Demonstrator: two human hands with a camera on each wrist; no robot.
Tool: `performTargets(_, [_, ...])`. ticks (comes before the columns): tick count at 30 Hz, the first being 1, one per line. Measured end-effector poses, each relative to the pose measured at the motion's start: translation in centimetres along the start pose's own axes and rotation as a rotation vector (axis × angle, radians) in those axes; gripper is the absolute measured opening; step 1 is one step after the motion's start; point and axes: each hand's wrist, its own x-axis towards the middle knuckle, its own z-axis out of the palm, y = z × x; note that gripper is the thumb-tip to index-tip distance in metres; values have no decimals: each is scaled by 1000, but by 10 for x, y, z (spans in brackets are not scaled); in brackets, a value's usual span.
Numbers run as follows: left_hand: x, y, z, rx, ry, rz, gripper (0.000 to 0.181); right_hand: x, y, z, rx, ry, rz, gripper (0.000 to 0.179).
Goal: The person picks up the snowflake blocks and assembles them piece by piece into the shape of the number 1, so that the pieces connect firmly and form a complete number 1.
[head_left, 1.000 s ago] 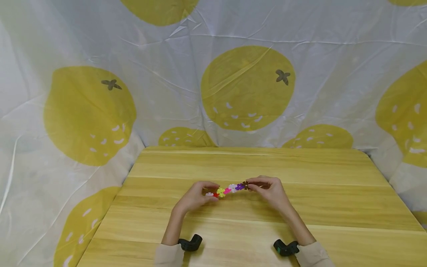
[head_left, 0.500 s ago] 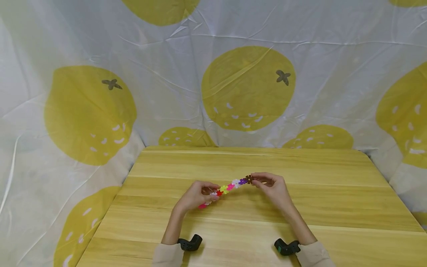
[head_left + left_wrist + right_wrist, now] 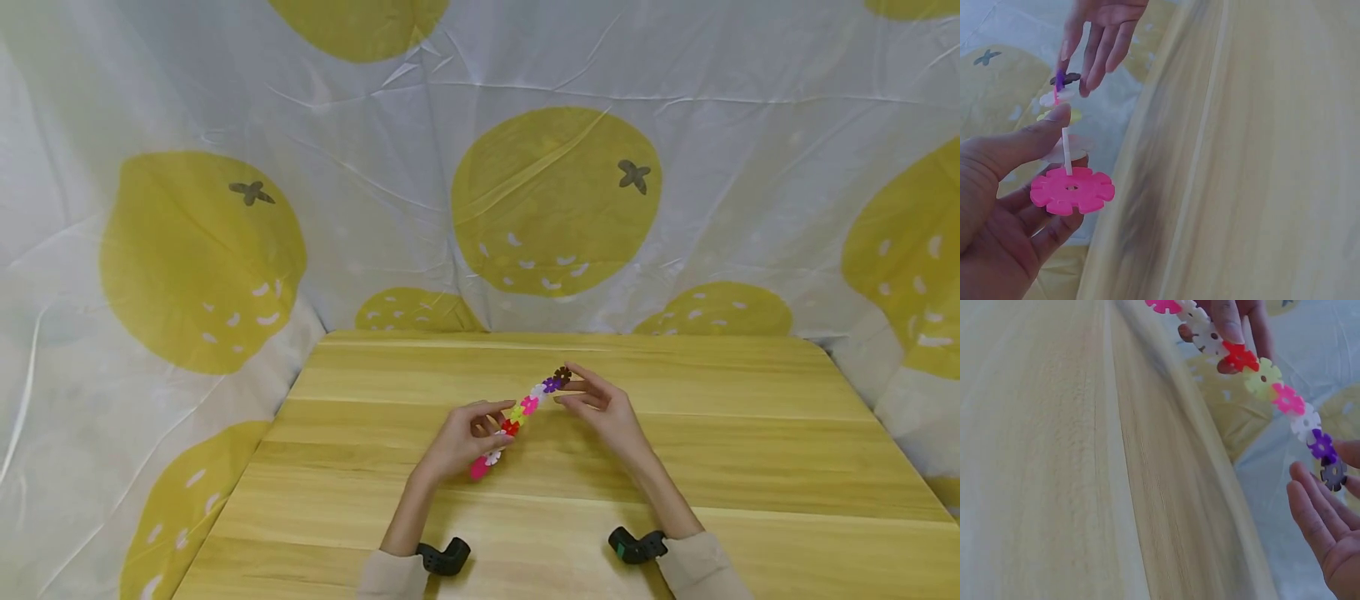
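A chain of interlocking plastic snowflake discs (image 3: 529, 405) slants up and away to the right, above the table. My left hand (image 3: 459, 437) pinches it between thumb and fingers near the red disc (image 3: 1240, 357); a pink disc (image 3: 1072, 190) ends the chain on the near side. White, yellow, pink and purple discs follow the red one up to a dark brown disc (image 3: 1333, 474) at the far end. My right hand (image 3: 611, 414) is at that brown end, its fingers extended and touching or very near the disc, thumb apart from the fingers.
The wooden table (image 3: 720, 467) spreads beneath both hands. A white cloth with yellow lemons (image 3: 555, 200) hangs behind the table and at its sides. A black wrist camera (image 3: 444, 557) is on the left wrist, another black camera (image 3: 636, 547) on the right.
The chain has swung steeper, its brown end rising away from me. The left hand has shifted slightly right, still gripping. The right hand's fingers have spread from a pinch on the brown disc.
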Motion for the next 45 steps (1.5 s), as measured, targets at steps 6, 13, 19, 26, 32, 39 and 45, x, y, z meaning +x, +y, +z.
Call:
performTargets(6, [7,2,10,7,36,44,56,10,1,4,31,-42,-14,67])
performTargets(13, [16,5,25,91,115,24,57,22,8,11,-22,-63,29,78])
performTargets(19, [27,7,39,127,75,-6,64,33,17,16,-84,-56,72,68])
performTargets(26, [34,6,50,19,38,-53,72,36,22,17,-167,-102,100,59])
performTargets(32, [35,4,51,-113,-28,-89,79,36,25,17,-203,-127,116,55])
performTargets(39, [35,1,54,-192,-45,-132,82,34,24,16,-267,-150,145,54])
performTargets(45, [36,-1,57,-281,-65,-179,81,27,21,16,-311,-174,112,49])
